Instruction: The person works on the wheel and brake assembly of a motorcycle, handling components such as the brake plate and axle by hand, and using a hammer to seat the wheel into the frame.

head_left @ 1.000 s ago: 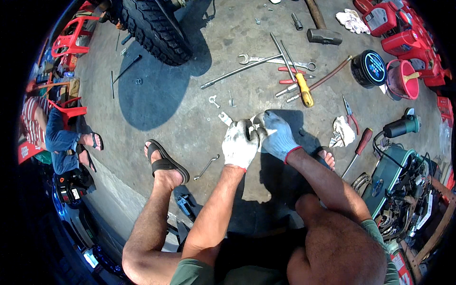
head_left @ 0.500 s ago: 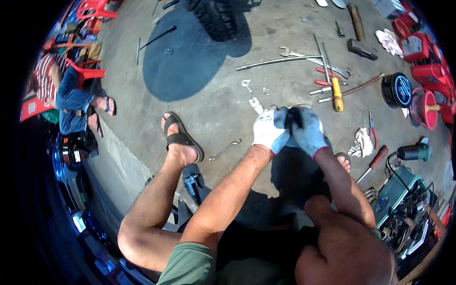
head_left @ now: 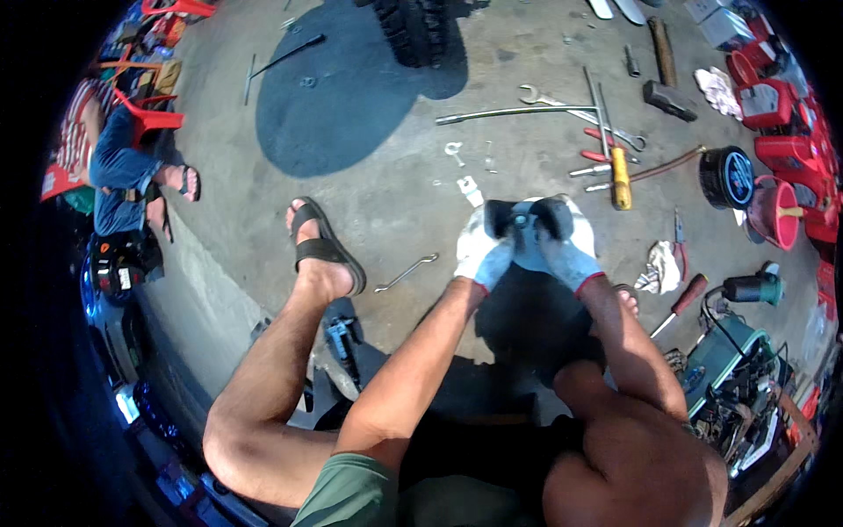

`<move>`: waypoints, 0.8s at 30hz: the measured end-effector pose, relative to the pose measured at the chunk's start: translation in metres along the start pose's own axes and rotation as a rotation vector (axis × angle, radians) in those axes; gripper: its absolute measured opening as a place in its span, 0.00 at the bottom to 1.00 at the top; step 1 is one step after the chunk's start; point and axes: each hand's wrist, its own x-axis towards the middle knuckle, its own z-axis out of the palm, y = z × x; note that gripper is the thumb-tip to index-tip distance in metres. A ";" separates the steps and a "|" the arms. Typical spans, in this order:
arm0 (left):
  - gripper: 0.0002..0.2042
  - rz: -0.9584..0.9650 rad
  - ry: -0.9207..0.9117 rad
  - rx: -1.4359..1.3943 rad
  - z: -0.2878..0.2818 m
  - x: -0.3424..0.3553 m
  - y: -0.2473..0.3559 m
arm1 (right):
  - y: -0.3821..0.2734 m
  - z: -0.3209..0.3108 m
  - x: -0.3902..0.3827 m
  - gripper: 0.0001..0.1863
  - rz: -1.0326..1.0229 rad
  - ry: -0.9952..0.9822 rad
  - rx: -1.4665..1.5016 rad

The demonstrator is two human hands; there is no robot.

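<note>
- I see a grey concrete floor (head_left: 386, 195) below the fingers (head_left: 502, 220), brightly lit.
- Far left of the fingers stands a red chair (head_left: 158, 119).
- Ahead-left of them lies a dark shadow (head_left: 334, 110).

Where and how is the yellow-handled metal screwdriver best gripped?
Probably by the near end of its thick yellow handle, approached from the person's side with the gloved right hand: that end points toward the person, clear of the red-handled metal pliers.
</note>
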 end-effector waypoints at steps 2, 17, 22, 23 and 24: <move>0.13 -0.062 0.034 -0.078 0.008 0.000 -0.009 | 0.014 0.011 -0.007 0.12 -0.138 0.077 -0.081; 0.08 -0.017 0.043 -0.128 0.013 0.009 -0.018 | 0.004 -0.055 -0.032 0.15 -0.119 0.098 -0.137; 0.09 -0.064 0.159 -0.194 0.014 -0.021 -0.031 | 0.062 -0.116 -0.078 0.20 -0.013 0.273 -0.423; 0.09 -0.058 0.161 -0.179 0.019 -0.031 -0.028 | 0.080 -0.123 -0.092 0.21 0.031 0.287 -0.532; 0.08 -0.047 0.159 -0.168 0.026 -0.040 -0.024 | 0.094 -0.130 -0.103 0.22 0.077 0.306 -0.646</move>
